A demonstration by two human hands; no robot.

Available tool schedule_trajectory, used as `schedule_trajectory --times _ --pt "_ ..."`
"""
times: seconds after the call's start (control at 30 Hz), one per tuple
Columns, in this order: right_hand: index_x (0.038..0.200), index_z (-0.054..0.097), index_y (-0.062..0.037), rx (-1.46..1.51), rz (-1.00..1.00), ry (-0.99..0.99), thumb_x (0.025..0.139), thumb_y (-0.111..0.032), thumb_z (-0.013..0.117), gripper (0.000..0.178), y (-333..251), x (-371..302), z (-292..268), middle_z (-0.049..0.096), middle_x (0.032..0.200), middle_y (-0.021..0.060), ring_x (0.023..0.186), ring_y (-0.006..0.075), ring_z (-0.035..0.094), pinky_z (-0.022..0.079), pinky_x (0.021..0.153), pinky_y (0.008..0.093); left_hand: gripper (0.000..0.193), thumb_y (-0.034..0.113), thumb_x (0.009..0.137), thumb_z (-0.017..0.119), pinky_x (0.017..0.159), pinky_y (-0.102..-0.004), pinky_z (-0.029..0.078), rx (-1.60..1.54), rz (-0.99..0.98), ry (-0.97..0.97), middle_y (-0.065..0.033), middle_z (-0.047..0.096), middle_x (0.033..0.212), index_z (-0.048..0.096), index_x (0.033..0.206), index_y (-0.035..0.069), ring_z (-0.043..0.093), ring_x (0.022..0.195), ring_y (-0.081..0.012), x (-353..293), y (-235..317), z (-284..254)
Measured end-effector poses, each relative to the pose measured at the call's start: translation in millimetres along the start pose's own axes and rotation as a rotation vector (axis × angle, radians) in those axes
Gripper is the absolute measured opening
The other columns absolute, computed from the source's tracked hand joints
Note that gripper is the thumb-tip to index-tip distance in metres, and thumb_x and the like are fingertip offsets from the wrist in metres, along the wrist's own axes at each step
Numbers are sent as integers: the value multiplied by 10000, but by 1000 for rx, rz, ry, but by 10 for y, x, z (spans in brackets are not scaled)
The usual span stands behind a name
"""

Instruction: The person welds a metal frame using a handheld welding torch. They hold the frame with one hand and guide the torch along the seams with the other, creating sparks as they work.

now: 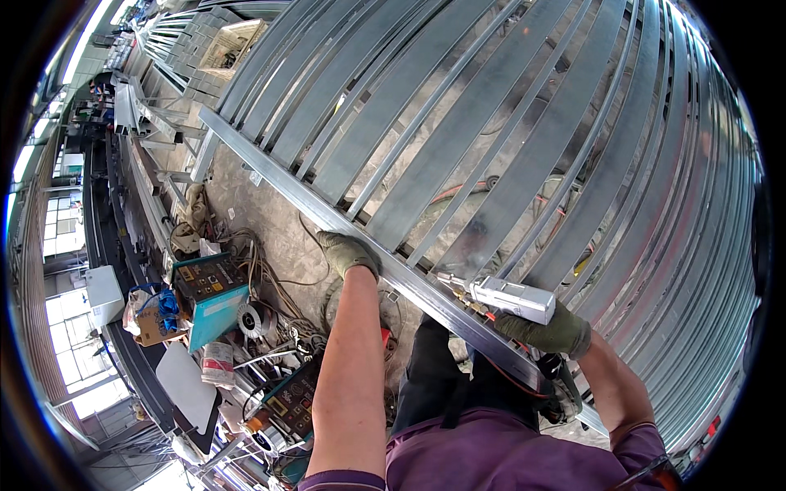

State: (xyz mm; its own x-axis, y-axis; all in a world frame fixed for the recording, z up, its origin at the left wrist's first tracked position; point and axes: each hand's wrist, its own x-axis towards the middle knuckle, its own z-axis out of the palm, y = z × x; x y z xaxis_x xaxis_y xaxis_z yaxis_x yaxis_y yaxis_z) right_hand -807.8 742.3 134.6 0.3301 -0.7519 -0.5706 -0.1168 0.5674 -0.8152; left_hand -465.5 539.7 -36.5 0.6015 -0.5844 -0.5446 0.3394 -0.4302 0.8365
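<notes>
My left hand (350, 252), in a green-grey work glove, rests against the outer edge of a long steel rail (315, 209). Its fingers are bunched and indistinct, so I cannot tell whether they grip the rail. In my gloved right hand (550, 329) is a boxy silver handheld welding gun (514, 298). Brass-coloured fittings and a nozzle point left from it, close above the rail. The rail borders a large frame of parallel grey metal slats (438, 168) that reaches away from me. Part of my right fingers is hidden under the gun's body.
To the left stand a teal welding machine (219, 309) and a second control box (293, 401), with tangled cables (260, 278) around them. A wire spool (252, 321) sits alongside. Hoses (491, 184) show beneath the slats. A crate (232, 49) lies at the far left.
</notes>
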Motion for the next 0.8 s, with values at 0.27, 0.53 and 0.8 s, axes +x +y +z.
schedule_trajectory --times 0.27,0.53,0.8 --pt "1365 673 -79 -24 -36 -49 974 -300 782 462 102 69 60 752 1234 110 1130 206 716 571 972 331 817 631 1074 261 1125 -463 480 285 -22 173 -211 667 1408 591 1456 -11 662 1282 -302 -406 359 82" --pt "1373 669 -98 -34 -32 -58 977 -319 778 466 108 56 40 753 1222 97 1128 210 717 575 970 337 844 643 1072 265 1097 -454 510 444 -29 282 -243 688 1356 612 1418 -44 677 1250 -355 -494 406 149" --pt "1379 659 -77 79 64 -52 957 -305 810 503 150 9 39 752 1245 80 1113 157 718 583 974 311 854 656 1067 287 1092 -452 507 290 -8 211 -233 697 1344 602 1431 -50 682 1234 -349 -662 389 266"
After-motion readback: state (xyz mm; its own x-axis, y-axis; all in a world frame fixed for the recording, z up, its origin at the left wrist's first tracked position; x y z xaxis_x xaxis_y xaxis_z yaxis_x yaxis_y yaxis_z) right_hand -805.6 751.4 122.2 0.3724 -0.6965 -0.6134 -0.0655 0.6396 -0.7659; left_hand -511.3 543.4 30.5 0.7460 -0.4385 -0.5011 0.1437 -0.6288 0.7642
